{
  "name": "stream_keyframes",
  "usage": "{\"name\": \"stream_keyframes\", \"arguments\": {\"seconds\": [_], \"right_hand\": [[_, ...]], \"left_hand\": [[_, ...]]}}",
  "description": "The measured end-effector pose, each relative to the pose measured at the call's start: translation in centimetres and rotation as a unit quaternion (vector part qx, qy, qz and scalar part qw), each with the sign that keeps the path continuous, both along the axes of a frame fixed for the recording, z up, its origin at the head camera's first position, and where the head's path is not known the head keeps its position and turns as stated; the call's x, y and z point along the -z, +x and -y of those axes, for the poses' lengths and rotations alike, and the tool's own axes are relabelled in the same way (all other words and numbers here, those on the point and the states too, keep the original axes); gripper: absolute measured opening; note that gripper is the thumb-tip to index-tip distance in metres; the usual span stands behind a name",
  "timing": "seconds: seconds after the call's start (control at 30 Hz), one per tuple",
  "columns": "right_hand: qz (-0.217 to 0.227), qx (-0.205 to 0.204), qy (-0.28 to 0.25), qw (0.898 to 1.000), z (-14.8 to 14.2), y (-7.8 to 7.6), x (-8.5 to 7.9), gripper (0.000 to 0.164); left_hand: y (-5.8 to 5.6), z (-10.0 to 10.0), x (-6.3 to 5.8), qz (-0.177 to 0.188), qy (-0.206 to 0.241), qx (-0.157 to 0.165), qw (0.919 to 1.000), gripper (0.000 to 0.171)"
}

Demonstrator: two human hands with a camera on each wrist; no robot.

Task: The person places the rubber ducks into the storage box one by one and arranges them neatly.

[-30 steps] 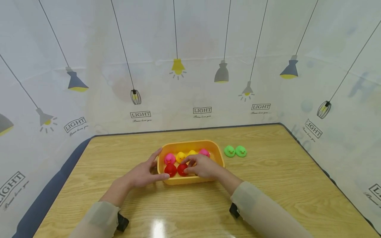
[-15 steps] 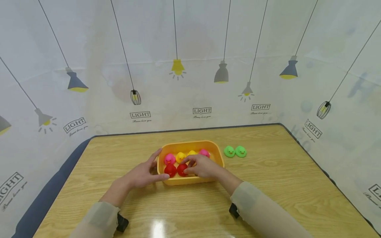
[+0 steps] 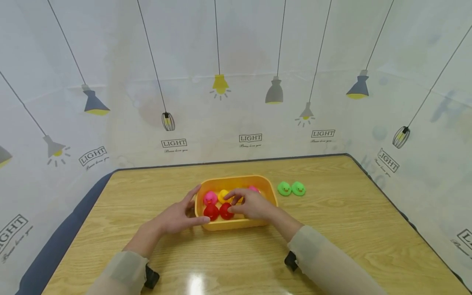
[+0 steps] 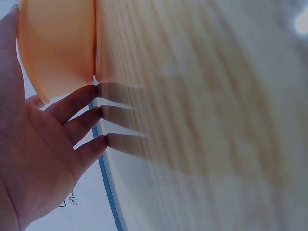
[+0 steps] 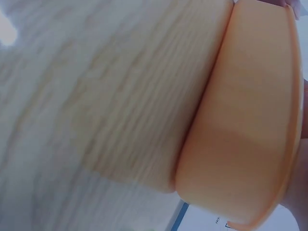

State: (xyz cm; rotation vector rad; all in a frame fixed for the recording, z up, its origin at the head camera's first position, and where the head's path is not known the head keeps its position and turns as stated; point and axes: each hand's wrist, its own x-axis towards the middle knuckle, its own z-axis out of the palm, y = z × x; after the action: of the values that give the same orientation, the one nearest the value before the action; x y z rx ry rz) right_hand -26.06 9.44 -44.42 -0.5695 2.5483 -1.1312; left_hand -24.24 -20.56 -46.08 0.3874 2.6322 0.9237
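My left hand (image 3: 177, 216) rests at the left end of a yellow-orange plastic tray (image 3: 236, 224), thumb along the near rim, index finger by the far left corner. In the left wrist view its other fingers (image 4: 79, 126) are spread, tips down at the table. Over the tray is my right hand (image 3: 254, 205), thumb at the right red toy duck (image 3: 225, 211), index finger raised off it. A second red duck (image 3: 211, 212) sits beside that one. Behind them stand a pink duck (image 3: 210, 198) and a yellow duck (image 3: 223, 196); another pink duck (image 3: 253, 189) is partly hidden by the right hand.
Two green ducks (image 3: 291, 189) sit side by side on the wooden table (image 3: 332, 221), right of the tray. A white curtain printed with lamps (image 3: 250, 102) encloses the table's back and sides.
The right hand's thumb and index finger have parted from around the right red duck, the index lifting a little. The left hand and the tray have stayed in place.
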Motion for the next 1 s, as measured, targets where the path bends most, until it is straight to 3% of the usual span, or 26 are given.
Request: {"name": "stream_keyframes", "arguments": {"seconds": [0.23, 0.47, 0.67, 1.0], "right_hand": [[-0.033, -0.005, -0.022, 0.999, -1.4, 0.1, -1.3, 0.031], [-0.059, -0.005, -0.014, 0.998, -4.9, 0.1, -2.5, 0.031], [-0.080, 0.013, -0.015, 0.997, -9.0, 0.2, -2.7, 0.030], [-0.077, 0.061, 0.014, 0.995, -15.7, 0.6, -2.2, 0.032]], "left_hand": [[-0.2, -0.1, 0.2, 0.004, 0.000, -0.005, 1.0000, 0.118], [-0.1, 0.0, 0.2, 0.006, -0.002, -0.009, 0.9999, 0.118], [-0.2, 0.0, 0.3, 0.008, -0.003, -0.012, 0.9999, 0.118], [-0.1, -0.2, 0.2, 0.012, -0.003, -0.015, 0.9998, 0.116]]}}
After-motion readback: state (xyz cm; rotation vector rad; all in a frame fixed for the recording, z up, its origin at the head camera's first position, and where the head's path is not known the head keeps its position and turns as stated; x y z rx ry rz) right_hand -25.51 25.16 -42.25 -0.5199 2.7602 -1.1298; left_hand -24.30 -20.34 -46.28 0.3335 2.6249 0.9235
